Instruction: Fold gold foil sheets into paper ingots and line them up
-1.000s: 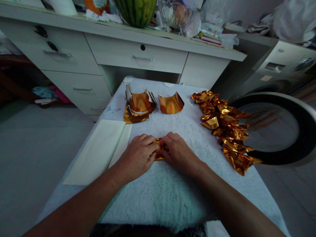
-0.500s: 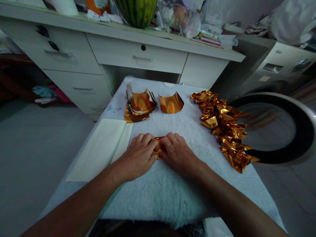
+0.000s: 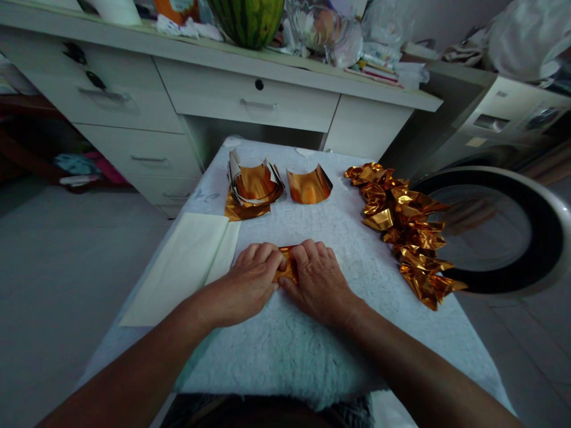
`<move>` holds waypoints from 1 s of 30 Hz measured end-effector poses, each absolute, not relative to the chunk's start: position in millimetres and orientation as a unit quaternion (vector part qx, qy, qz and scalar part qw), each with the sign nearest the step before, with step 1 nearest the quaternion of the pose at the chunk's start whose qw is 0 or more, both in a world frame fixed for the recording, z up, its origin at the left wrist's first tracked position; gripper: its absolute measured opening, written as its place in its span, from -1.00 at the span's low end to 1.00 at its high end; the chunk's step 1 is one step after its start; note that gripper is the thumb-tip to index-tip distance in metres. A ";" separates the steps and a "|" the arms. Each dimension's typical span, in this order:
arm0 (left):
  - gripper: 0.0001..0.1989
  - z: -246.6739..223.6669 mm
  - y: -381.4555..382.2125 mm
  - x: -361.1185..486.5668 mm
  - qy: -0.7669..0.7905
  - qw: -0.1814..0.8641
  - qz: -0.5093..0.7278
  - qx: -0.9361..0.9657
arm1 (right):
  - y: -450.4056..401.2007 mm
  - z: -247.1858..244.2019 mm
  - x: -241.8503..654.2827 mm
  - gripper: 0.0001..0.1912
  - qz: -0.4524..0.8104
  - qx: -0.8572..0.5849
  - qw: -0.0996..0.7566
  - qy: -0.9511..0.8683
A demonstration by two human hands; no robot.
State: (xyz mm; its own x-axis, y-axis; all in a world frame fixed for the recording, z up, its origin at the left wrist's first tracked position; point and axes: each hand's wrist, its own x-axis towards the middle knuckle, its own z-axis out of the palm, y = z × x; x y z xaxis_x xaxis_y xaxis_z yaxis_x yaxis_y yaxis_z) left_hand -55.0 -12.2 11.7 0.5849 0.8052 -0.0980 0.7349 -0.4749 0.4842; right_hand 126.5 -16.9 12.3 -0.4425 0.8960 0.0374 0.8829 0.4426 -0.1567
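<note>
A small piece of gold foil (image 3: 289,266) lies on the cloth-covered table between my hands. My left hand (image 3: 252,282) has its fingers curled over the foil's left part, and my right hand (image 3: 319,282) grips its right part, thumbs close together at the near edge. Beyond them stand a stack of curved gold foil sheets (image 3: 254,185) and a single curved sheet (image 3: 309,186). Pale paper sheets (image 3: 178,264) lie left of my left hand. On the right is a row of crumpled gold foil pieces (image 3: 401,220).
White drawers (image 3: 254,98) stand behind the table (image 3: 267,351), with a watermelon (image 3: 250,21) and a glass bowl (image 3: 319,27) on top. An open round washing machine door (image 3: 486,229) reaches the table's right edge.
My right thumb has shifted slightly left along the foil's near edge, and a little more foil shows between the hands. Both hands stay on it.
</note>
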 end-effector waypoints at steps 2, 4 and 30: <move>-0.78 14.3 -11.7 -55.2 0.448 0.258 0.062 0.854 | -16.9 11.4 125.5 -0.60 0.056 -0.528 0.056 -0.845; -0.79 15.9 -10.8 -55.2 0.447 0.262 0.061 0.853 | -16.6 11.2 125.7 -0.60 0.060 -0.529 0.055 -0.845; -0.64 13.5 -9.0 -60.0 0.443 0.277 0.071 0.850 | -10.6 10.1 195.5 -0.25 0.099 -0.605 0.069 -0.787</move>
